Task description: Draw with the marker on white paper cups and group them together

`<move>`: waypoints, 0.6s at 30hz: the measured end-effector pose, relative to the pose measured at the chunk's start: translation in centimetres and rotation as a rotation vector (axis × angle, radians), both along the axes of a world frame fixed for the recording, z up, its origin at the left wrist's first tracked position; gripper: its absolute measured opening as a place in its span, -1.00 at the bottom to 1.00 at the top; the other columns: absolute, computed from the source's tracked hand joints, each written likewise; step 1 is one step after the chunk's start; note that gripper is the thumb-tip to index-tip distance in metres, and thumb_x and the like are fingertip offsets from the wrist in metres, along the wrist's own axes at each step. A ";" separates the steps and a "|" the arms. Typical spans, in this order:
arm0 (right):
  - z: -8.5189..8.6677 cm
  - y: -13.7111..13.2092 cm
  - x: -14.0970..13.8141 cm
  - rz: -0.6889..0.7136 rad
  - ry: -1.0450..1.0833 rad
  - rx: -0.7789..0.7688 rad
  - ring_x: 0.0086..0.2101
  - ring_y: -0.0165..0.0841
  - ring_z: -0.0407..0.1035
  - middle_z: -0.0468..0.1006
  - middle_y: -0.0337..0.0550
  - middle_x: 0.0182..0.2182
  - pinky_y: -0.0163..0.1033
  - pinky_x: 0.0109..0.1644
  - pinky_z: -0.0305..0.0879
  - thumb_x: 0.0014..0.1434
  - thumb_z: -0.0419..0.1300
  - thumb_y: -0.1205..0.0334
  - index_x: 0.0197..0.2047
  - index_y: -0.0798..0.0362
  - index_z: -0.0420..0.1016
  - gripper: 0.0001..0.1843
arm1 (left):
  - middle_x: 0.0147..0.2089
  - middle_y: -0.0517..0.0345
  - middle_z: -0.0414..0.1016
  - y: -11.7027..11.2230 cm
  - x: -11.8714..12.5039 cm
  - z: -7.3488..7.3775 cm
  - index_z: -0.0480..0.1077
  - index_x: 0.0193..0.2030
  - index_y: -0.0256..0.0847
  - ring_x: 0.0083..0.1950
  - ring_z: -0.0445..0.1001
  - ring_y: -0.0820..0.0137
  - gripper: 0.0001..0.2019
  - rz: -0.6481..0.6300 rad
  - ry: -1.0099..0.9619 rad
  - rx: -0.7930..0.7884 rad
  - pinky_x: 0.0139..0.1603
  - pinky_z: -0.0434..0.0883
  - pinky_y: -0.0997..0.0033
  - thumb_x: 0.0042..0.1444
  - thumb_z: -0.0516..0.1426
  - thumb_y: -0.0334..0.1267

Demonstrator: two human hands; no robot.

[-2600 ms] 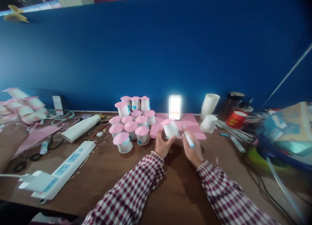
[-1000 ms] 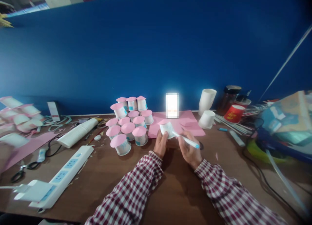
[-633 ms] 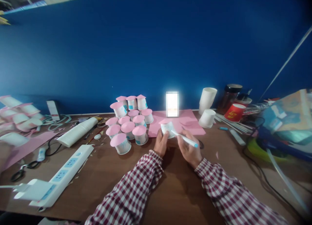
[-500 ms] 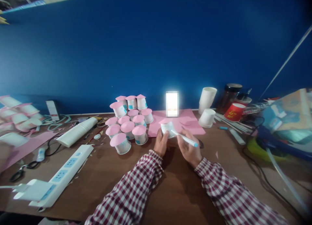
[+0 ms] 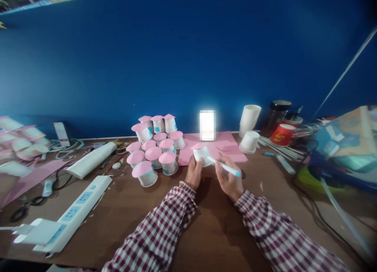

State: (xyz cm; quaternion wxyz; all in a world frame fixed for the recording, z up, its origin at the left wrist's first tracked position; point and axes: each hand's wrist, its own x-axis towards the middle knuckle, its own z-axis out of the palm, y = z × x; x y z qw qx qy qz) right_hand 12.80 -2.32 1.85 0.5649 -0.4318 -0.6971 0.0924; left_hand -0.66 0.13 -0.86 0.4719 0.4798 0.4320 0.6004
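In my left hand [image 5: 194,173] I hold a white paper cup [image 5: 203,156], tilted, with a pink paper top on its far end. My fingers are closed round its left side. My right hand [image 5: 229,179] grips a white marker [image 5: 225,167] with a blue end, its tip at the cup's right side. Behind both hands lies a sheet of pink paper [image 5: 188,154] on the brown table. Left of the cup stand several white cups with pink paper tops [image 5: 153,153], some with blue marks on their sides.
A stack of white cups [image 5: 249,119] and an upside-down white cup [image 5: 249,142] stand right of the pink sheet. Further right are a red cup [image 5: 282,134] and a plastic bag [image 5: 350,134]. A power strip [image 5: 75,213] and more stacked cups [image 5: 92,159] lie left.
The view has shifted very slightly. My right hand and the marker have moved a little to the right; my left hand still holds the cup in nearly the same place.
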 end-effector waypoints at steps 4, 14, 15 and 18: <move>0.1 0.0 -0.1 0.004 -0.007 0.011 -0.38 -0.37 0.44 0.51 -0.16 -0.40 -0.28 -0.25 0.38 0.21 0.06 0.24 -0.24 0.05 0.36 -0.90 | -0.06 0.01 0.44 -0.1 -0.1 0.1 0.28 0.05 -0.23 -0.04 0.41 0.29 -0.60 0.004 0.017 0.005 0.04 0.34 0.26 0.14 0.06 -0.05; 0.1 0.1 -0.2 -0.015 -0.023 0.052 -0.36 -0.34 0.42 0.50 -0.12 -0.37 -0.23 -0.23 0.39 0.22 0.05 0.21 -0.22 0.05 0.37 -0.87 | -0.08 0.02 0.43 0.1 -0.1 -0.3 0.28 0.06 -0.21 -0.04 0.41 0.30 -0.61 0.018 0.043 0.020 0.06 0.33 0.25 0.16 0.04 -0.05; 0.1 0.1 -0.2 -0.017 -0.024 0.049 -0.36 -0.34 0.42 0.50 -0.12 -0.37 -0.23 -0.23 0.39 0.22 0.05 0.20 -0.22 0.05 0.37 -0.86 | -0.07 0.02 0.43 0.1 0.0 -0.3 0.28 0.05 -0.21 -0.03 0.40 0.29 -0.61 0.017 0.046 0.023 0.07 0.32 0.25 0.16 0.04 -0.05; 0.2 0.0 -0.1 -0.025 -0.017 0.044 -0.38 -0.35 0.43 0.50 -0.13 -0.39 -0.24 -0.25 0.39 0.22 0.05 0.20 -0.23 0.04 0.37 -0.86 | -0.05 0.01 0.42 0.0 0.0 -0.3 0.28 0.06 -0.20 0.00 0.39 0.28 -0.61 0.015 0.046 0.025 0.07 0.32 0.25 0.16 0.04 -0.05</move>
